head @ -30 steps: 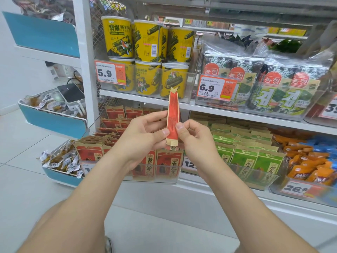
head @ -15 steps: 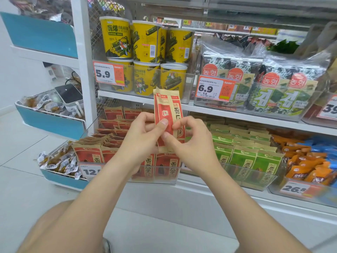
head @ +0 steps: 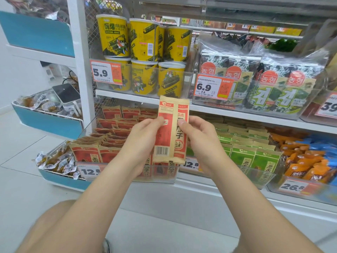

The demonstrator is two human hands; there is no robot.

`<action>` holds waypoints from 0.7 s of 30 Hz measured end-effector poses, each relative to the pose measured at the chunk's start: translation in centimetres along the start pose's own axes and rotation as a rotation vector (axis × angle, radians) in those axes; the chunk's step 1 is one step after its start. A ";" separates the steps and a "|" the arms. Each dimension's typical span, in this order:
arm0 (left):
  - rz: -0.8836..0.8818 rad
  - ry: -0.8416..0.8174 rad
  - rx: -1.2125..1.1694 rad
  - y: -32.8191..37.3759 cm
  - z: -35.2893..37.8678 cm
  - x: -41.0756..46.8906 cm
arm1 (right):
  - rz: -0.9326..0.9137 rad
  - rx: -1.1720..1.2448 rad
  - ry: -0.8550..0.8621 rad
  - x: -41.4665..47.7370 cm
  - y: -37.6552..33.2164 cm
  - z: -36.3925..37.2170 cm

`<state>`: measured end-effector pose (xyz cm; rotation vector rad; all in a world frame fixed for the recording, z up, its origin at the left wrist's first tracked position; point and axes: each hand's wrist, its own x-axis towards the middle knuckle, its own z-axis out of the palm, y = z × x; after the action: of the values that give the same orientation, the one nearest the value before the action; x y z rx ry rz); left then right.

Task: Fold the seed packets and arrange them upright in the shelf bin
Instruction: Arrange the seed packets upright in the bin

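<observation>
I hold a red and kraft-brown seed packet [head: 171, 130] upright in front of the shelf, its left side folded over so the barcode shows. My left hand [head: 141, 141] grips its left edge with the thumb on the front. My right hand [head: 198, 137] pinches its right edge near the top. Behind and below it stands the clear shelf bin [head: 127, 172], filled with several matching red packets [head: 85, 152] in rows.
A neighbouring clear bin holds green packets [head: 255, 157]; orange and blue snacks [head: 306, 161] lie further right. On the shelf above stand yellow tubs [head: 144, 52] and seaweed packs [head: 264, 83]. A blue tray of wrapped snacks [head: 54, 161] sits low on the left.
The packet was edge-on a second ago; it has since turned to face me and opened wider, with the barcode side folded to the front. Both hands shifted apart to its two edges.
</observation>
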<state>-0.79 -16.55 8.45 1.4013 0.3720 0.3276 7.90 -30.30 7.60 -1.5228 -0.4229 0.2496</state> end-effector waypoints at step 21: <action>0.442 0.178 0.532 -0.6 0.0 -0.7 | -0.205 -0.096 0.120 -0.3 0.3 0.7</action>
<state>-1.44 -16.97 7.87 1.9859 0.3019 0.7588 7.33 -29.79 7.29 -1.5658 -0.4968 -0.0222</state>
